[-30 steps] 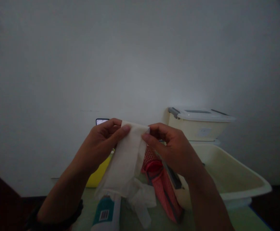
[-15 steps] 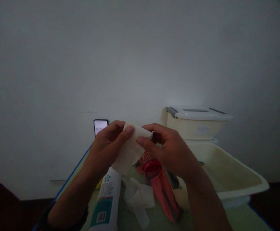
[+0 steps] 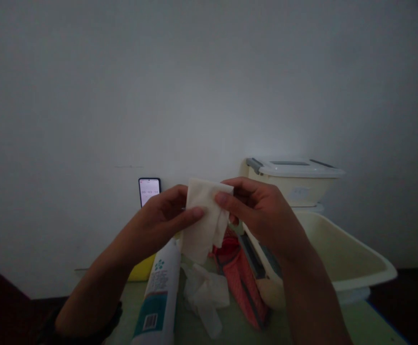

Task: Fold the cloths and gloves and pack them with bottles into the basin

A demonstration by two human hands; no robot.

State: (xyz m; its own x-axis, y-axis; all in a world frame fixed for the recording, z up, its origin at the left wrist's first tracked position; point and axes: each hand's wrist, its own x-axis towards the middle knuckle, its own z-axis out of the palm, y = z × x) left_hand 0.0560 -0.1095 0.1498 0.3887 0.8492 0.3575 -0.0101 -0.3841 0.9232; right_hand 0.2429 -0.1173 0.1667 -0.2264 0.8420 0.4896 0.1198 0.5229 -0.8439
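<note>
Between both hands a folded white tissue [image 3: 204, 225] is held up above the table. My left hand [image 3: 162, 215] pinches its left side, thumb on the near face and fingers behind. At the upper right corner, my right hand [image 3: 254, 206] grips it the same way, fingers partly hidden behind the sheet. Below the tissue lie a crumpled heap of thin white material [image 3: 207, 294] and a red patterned cloth item [image 3: 243, 287] with grey trim. A white and teal printed package [image 3: 158, 297] lies under my left forearm.
A phone [image 3: 149, 190] with a lit timer screen leans on the wall at the back. A cream lidded box [image 3: 284, 188] and a large cream basin [image 3: 353, 249] stand at the right. Something yellow [image 3: 142, 269] sits left of the package. A rounded beige object [image 3: 271, 293] lies by my right forearm.
The tissue has turned more upright and squarer to me. My left thumb has slid lower on it, and my right hand has shifted slightly right and up along its edge.
</note>
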